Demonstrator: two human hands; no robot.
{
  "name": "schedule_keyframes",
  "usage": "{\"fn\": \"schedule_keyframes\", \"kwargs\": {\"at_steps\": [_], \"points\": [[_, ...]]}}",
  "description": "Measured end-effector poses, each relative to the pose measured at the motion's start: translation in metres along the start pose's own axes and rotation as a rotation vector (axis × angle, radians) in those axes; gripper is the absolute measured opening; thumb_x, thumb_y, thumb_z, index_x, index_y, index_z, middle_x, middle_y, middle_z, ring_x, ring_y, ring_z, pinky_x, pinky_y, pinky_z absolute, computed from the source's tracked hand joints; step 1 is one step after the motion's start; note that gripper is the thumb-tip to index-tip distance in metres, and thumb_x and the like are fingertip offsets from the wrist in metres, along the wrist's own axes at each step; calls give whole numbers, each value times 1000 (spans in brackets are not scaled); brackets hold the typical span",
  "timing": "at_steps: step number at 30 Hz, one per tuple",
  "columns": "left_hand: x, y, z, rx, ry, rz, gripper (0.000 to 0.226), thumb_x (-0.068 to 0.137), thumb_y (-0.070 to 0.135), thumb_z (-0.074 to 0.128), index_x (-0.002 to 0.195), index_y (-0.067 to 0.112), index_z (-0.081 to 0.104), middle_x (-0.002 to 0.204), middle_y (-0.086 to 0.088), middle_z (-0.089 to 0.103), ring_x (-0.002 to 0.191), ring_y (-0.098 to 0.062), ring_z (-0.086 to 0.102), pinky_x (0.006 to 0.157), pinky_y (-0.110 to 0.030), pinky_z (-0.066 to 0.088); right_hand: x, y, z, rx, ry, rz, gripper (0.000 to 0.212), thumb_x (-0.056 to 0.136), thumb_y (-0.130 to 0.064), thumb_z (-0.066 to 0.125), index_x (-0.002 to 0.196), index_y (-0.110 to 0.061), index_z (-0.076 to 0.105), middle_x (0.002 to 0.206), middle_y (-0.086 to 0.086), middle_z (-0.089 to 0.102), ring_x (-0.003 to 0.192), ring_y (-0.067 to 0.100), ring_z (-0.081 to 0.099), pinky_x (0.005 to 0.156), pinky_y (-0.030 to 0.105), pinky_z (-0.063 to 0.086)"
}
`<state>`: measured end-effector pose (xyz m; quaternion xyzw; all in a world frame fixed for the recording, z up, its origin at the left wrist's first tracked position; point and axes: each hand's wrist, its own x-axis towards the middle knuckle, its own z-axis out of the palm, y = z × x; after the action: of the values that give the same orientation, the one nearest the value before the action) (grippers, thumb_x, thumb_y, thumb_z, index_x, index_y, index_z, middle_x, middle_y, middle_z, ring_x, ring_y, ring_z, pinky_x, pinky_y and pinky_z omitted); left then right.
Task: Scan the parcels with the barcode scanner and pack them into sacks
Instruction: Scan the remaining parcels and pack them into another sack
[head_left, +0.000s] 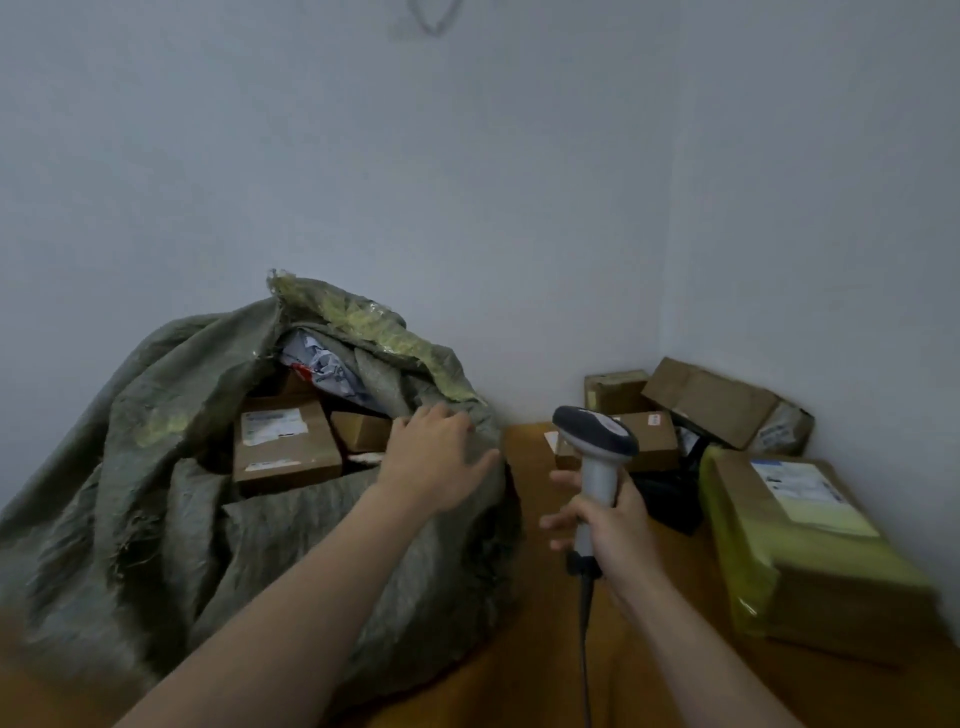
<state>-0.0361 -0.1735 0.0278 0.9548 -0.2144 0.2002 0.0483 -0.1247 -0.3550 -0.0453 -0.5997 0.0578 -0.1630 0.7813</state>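
A large grey-green woven sack (156, 509) stands open on the left, with several cardboard parcels inside, the biggest a labelled box (283, 441), plus a white plastic mailer (324, 371). My left hand (436, 462) lies flat on the sack's right rim, fingers spread, holding nothing. My right hand (613, 525) grips the handle of a grey and white barcode scanner (597, 447), held upright with its head tipped toward the parcels; its cable hangs down. A big parcel wrapped in yellow tape (810, 551) lies to the right.
Several more cardboard boxes (711, 400) are piled in the far right corner against the pale walls. A black object (675, 493) lies between them and the scanner. The orange-brown floor (524, 623) shows between the sack and the parcels.
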Motion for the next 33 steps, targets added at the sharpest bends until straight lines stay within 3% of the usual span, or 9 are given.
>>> {"fn": "schedule_keyframes", "kwargs": {"at_steps": [3, 7, 12, 15, 20, 25, 30, 33], "points": [[21, 39, 33, -115, -50, 29, 61, 99, 63, 50, 140, 18, 53, 137, -5, 58, 128, -27, 53, 106, -42, 45, 6, 15, -35, -82, 134, -7, 31, 93, 2, 61, 120, -13, 63, 104, 13, 71, 55, 22, 65, 53, 33, 58], [50, 81, 84, -93, -140, 14, 65, 99, 65, 47, 145, 18, 46, 143, -5, 54, 130, -26, 54, 111, -46, 41, 19, 34, -68, -141, 214, 5, 26, 92, 1, 63, 111, -17, 64, 94, 14, 69, 51, 20, 63, 53, 31, 55], [94, 116, 134, -103, -193, -70, 66, 98, 63, 51, 146, 18, 44, 143, -7, 54, 128, -28, 55, 106, -44, 43, 37, 46, -89, -50, 234, -15, 24, 92, 3, 62, 106, -16, 65, 98, 12, 69, 45, 19, 57, 57, 42, 54], [119, 126, 161, -355, -242, -268, 66, 96, 59, 60, 142, 14, 47, 141, -10, 55, 126, -30, 57, 95, -38, 48, 45, 51, -94, -20, 237, -23, 22, 91, 2, 63, 106, -15, 64, 100, 12, 67, 45, 20, 56, 51, 37, 53], [148, 132, 204, -868, -255, -591, 73, 96, 51, 66, 142, -3, 50, 140, -21, 59, 126, -38, 58, 92, -37, 48, 49, 55, -101, -17, 236, -58, 25, 88, 3, 64, 103, -17, 64, 86, 16, 63, 43, 21, 56, 41, 25, 44], [155, 139, 220, -1088, -213, -704, 54, 92, 46, 71, 119, 0, 68, 116, -20, 72, 85, -29, 65, 56, -29, 42, 52, 58, -103, -10, 240, -60, 27, 86, 2, 65, 102, -20, 63, 89, 13, 63, 42, 19, 57, 46, 25, 48], [152, 147, 211, -1179, -281, -759, 39, 94, 39, 73, 116, 7, 64, 100, -10, 66, 84, -26, 60, 70, -34, 47, 54, 61, -104, -8, 256, -57, 28, 86, 1, 65, 103, -22, 63, 93, 14, 63, 43, 18, 58, 47, 27, 49], [140, 149, 203, -1244, -349, -790, 24, 93, 27, 76, 103, 7, 66, 83, -8, 65, 62, -18, 55, 51, -25, 44, 53, 62, -103, -16, 255, -81, 30, 85, 3, 64, 104, -21, 62, 95, 10, 65, 43, 19, 58, 47, 27, 49]]}}
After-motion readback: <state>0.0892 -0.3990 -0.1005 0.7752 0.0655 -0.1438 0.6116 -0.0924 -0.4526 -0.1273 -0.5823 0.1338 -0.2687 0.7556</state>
